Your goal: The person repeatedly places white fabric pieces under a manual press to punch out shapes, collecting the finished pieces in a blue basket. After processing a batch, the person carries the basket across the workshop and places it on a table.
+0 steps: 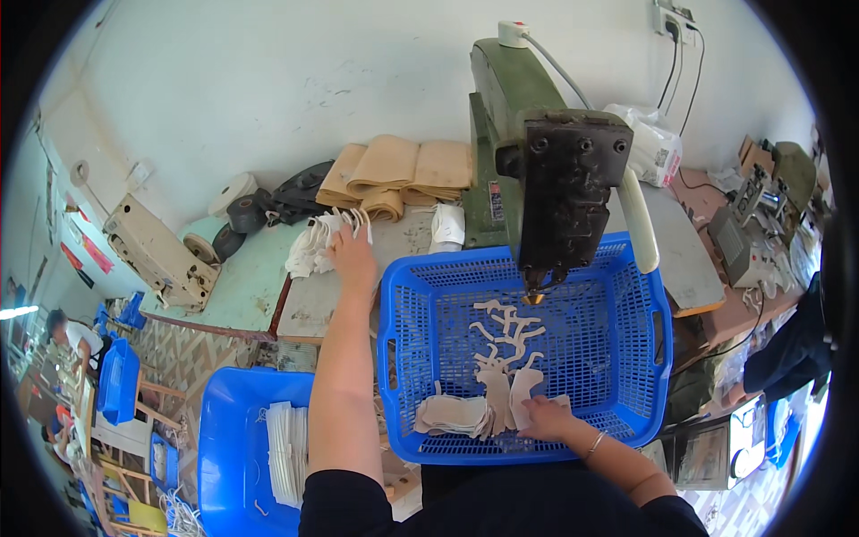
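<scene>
1. Left hand; at a heap of white cloth pieces on the table; fingers bent over the heap's right side, their tips lost among the folds; how far closed, and whether on any piece, cannot be told.
2. Right hand; inside a blue basket, near side; fingers against the lower end of a pale cloth piece; thumb contact unclear, so a firm hold cannot be confirmed.
3. Green machine; its black head overhangs the basket, hiding part of the far rim; the small brass-coloured tip is hard to make out.
4. Blue tub, lower left; right side covered by the left forearm; white stack within, partly hidden.
5. Dark sleeve of another person, far right; body cut off.
6. Basket pieces: off-white, flat, matte; laid in an overlapping row along the near wall; narrow, curling strips straggle toward the middle.
</scene>
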{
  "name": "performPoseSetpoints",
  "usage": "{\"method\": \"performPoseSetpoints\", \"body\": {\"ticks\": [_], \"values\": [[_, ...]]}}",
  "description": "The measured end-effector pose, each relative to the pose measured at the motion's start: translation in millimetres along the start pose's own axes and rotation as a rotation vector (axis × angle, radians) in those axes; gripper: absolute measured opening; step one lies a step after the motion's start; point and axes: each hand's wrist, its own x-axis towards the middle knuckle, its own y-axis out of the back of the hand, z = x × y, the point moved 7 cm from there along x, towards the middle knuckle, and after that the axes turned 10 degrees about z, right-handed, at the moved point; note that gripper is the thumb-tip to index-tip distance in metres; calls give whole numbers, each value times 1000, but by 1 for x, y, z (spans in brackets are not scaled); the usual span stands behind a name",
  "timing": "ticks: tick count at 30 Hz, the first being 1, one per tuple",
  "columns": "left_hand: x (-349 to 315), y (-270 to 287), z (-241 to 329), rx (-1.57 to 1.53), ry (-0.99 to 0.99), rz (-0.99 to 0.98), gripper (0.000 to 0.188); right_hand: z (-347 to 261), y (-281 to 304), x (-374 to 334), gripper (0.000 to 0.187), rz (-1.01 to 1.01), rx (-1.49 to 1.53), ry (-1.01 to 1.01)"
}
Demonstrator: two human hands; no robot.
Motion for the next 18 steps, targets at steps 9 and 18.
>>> {"method": "performPoseSetpoints", "body": {"ticks": [9,18], "values": [[-16,19,34,-65,-99,153,59,-10,2,8,28,58,-193,36],[-183,83,202,-1080,-395,-568,34,-10,177,-15,33,345,670,187]]}}
